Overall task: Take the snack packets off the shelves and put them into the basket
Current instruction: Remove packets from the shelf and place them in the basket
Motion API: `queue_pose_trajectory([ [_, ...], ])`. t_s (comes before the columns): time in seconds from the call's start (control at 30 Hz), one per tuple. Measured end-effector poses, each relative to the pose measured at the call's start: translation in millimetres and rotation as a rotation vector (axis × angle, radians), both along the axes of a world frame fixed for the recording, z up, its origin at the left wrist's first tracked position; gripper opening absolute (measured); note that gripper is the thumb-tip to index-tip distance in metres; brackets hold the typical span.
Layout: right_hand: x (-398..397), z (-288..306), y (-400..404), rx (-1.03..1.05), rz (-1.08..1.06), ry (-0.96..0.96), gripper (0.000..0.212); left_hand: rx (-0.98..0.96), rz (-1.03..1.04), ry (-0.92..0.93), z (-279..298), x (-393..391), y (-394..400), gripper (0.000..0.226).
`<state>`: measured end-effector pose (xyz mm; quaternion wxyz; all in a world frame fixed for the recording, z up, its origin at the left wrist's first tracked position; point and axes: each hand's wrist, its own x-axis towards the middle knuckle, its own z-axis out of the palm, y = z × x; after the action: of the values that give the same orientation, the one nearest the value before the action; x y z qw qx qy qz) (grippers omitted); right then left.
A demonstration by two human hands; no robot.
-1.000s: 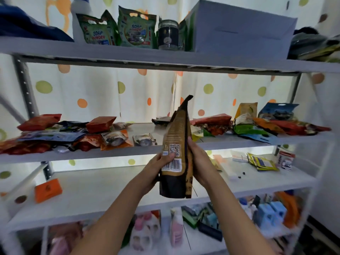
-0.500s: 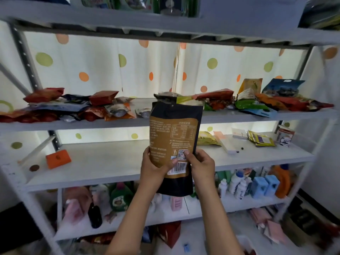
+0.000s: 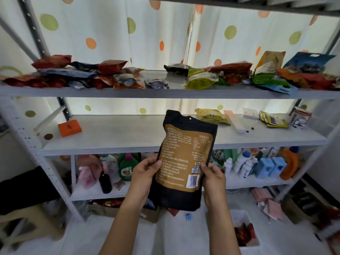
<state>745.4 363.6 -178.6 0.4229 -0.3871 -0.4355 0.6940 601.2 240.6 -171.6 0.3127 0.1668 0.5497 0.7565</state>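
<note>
Both hands grip one black-and-brown snack pouch [image 3: 185, 162] upright, in front of the shelving: the left hand [image 3: 145, 172] closes on its left edge with the thumb across the printed back, and the right hand [image 3: 213, 176] closes on its right edge with the thumb beside the barcode label. Directly behind the grip runs the front edge of the middle shelf [image 3: 110, 150], whose board is largely bare to the left of the pouch, with only one orange box [image 3: 70, 127] far out on that side. Up and to the right of the grip lie a yellow packet [image 3: 211, 115], a white box [image 3: 250, 113] and a small stack of yellow sachets [image 3: 273, 121]. Above the grip, the upper shelf [image 3: 165, 92] carries two heaps of snack packets [image 3: 200, 80], too overlapped to count, with a gap between the heaps just over the pouch. Behind the hands, the lower shelf is crowded with bottles [image 3: 127, 166]. Below and to the right of the grip a white basket [image 3: 243, 216] sits on the floor with red packets inside; the floor straight below the forearms is open.
</note>
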Motion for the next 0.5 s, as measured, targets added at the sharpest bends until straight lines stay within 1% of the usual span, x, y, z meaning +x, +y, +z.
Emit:
queue_pose_trajectory([
  [0.2, 0.4, 7.4, 2.2, 0.022, -0.024, 0.019, 0.017, 0.000, 0.021, -0.004, 1.9, -2.1, 8.3, 0.012],
  [0.3, -7.1, 17.6, 7.4, 0.045, -0.036, 0.037, 0.016, -0.047, 0.070, 0.069, 9.9, -9.0, 17.8, 0.016],
  [0.37, -17.7, 29.7, 12.8, 0.088, -0.049, 0.047, 0.018, -0.124, 0.155, 0.227, 19.0, -15.1, 26.1, 0.021],
  [0.43, -31.3, 46.1, 18.2, 0.150, -0.058, 0.061, 0.019, -0.182, 0.256, 0.482, 34.6, -19.2, 32.5, 0.025],
  [0.47, -39.3, 55.8, 22.0, 0.196, -0.057, 0.060, 0.020, -0.174, 0.278, 0.608, 44.7, -21.8, 36.0, 0.028],
  [0.5, -47.5, 65.8, 26.3, 0.246, -0.050, 0.049, 0.021, -0.151, 0.266, 0.697, 55.6, -24.9, 40.1, 0.030],
])
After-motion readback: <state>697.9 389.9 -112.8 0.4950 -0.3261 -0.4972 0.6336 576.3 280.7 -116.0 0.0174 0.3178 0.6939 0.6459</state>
